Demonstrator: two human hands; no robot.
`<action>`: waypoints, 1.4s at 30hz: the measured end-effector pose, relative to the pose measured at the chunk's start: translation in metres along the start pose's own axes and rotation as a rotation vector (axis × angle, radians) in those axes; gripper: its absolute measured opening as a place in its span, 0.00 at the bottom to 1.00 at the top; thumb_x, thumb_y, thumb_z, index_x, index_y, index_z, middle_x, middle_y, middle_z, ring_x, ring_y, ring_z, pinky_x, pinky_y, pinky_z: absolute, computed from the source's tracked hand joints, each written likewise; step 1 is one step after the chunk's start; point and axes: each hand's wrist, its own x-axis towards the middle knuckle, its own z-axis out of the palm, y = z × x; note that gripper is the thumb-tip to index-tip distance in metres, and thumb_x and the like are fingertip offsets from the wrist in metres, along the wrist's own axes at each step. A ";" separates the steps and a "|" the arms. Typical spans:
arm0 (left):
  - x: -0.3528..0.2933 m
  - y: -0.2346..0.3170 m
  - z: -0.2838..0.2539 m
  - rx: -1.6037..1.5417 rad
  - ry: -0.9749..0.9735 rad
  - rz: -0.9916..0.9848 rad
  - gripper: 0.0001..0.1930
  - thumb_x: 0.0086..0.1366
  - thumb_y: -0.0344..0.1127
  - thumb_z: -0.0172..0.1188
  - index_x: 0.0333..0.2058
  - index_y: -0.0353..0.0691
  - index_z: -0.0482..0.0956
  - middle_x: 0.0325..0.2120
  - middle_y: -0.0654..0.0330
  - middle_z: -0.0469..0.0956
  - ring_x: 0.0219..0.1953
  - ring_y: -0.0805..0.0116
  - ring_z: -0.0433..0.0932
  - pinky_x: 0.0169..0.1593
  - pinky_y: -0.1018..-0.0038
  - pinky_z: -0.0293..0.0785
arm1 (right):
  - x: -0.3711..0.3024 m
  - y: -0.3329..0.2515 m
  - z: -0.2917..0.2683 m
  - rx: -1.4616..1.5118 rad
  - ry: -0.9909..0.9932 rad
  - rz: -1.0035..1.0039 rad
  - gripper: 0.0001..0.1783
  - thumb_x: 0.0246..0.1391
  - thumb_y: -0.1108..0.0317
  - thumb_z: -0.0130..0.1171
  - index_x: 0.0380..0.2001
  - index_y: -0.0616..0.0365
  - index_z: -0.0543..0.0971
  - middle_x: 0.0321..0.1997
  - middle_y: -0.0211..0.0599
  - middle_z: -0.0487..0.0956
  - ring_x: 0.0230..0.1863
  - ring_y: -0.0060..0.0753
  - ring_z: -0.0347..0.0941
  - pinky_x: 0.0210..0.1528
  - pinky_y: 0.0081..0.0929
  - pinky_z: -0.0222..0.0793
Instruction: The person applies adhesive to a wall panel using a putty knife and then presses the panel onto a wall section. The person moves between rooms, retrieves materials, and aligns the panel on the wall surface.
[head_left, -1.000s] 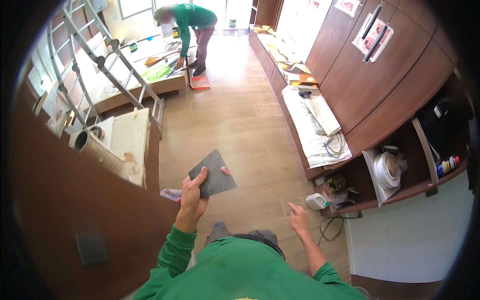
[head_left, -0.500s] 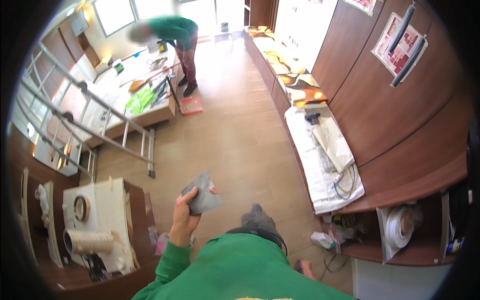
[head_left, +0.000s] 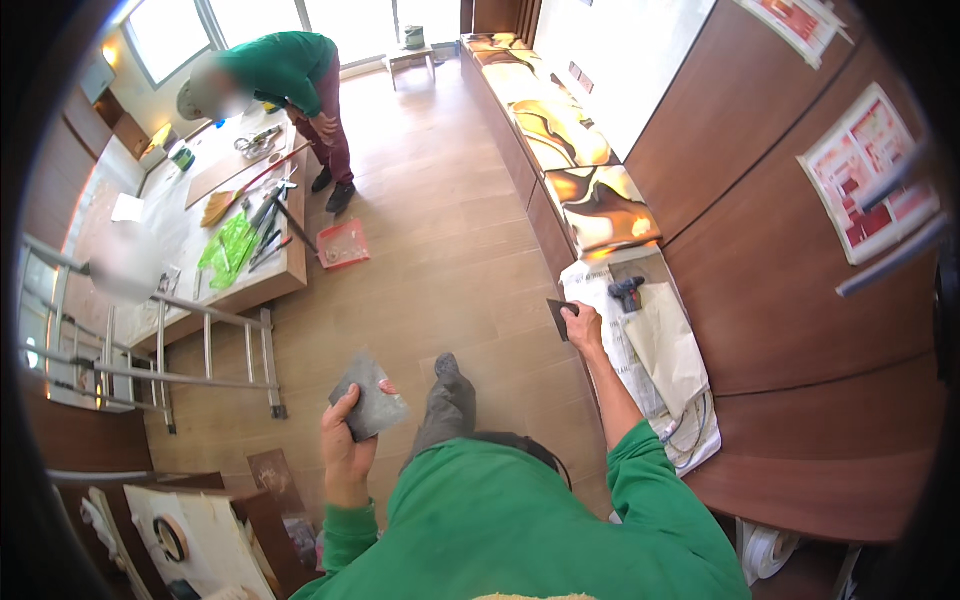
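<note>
My left hand (head_left: pixel 346 455) is closed on a thin grey four-sided plate (head_left: pixel 370 402), thumb on its face and a bit of finger showing near its far right edge. I hold it tilted above the floor, left of my leg. My right hand (head_left: pixel 585 328) reaches out to the right with a small dark flat plate (head_left: pixel 558 320) pinched in its fingers. It hangs beside the bench edge, near a white sheet (head_left: pixel 600 290). A cordless drill (head_left: pixel 627 292) lies on that bench, just beyond my right hand.
A metal ladder (head_left: pixel 215 380) stands at left. Another person (head_left: pixel 290 80) in green bends over a low platform (head_left: pixel 270 285) holding a broom (head_left: pixel 222 205) and green plastic (head_left: pixel 230 250). A red dustpan (head_left: pixel 343 245) lies on the floor (head_left: pixel 440 270). Patterned cushions (head_left: pixel 600 205) line the bench.
My right hand has come up from low beside me to the bench side, dark plate in its fingers. My left hand keeps hold of the grey plate. The view has shifted as I step.
</note>
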 end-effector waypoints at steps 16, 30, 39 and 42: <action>0.442 0.140 0.291 0.253 -0.138 -0.033 0.13 0.64 0.31 0.59 0.45 0.31 0.75 0.40 0.58 0.79 0.42 0.67 0.79 0.49 0.68 0.76 | -0.024 0.191 0.046 -0.247 -0.045 1.303 0.26 0.40 0.67 0.62 0.42 0.77 0.76 0.47 0.55 0.79 0.50 0.51 0.76 0.51 0.39 0.72; 0.737 0.226 0.440 0.038 0.146 0.047 0.13 0.64 0.32 0.59 0.45 0.34 0.75 0.42 0.56 0.79 0.44 0.63 0.79 0.49 0.65 0.77 | 0.831 -0.099 0.101 0.099 0.075 0.365 0.22 0.42 0.56 0.62 0.32 0.68 0.80 0.32 0.52 0.81 0.37 0.50 0.79 0.42 0.41 0.70; 1.001 0.332 0.502 0.075 0.131 -0.066 0.11 0.63 0.31 0.59 0.43 0.35 0.76 0.41 0.57 0.80 0.43 0.61 0.79 0.47 0.65 0.78 | 1.005 -0.272 0.238 -0.062 0.009 0.300 0.22 0.42 0.56 0.62 0.37 0.63 0.81 0.39 0.57 0.81 0.44 0.54 0.79 0.47 0.41 0.73; 1.102 0.386 0.552 0.123 -0.132 -0.292 0.15 0.62 0.31 0.60 0.46 0.31 0.74 0.44 0.54 0.78 0.47 0.60 0.78 0.52 0.62 0.74 | 0.931 -0.198 0.303 -0.298 0.169 0.511 0.25 0.41 0.56 0.64 0.40 0.63 0.82 0.40 0.58 0.81 0.46 0.54 0.79 0.50 0.42 0.74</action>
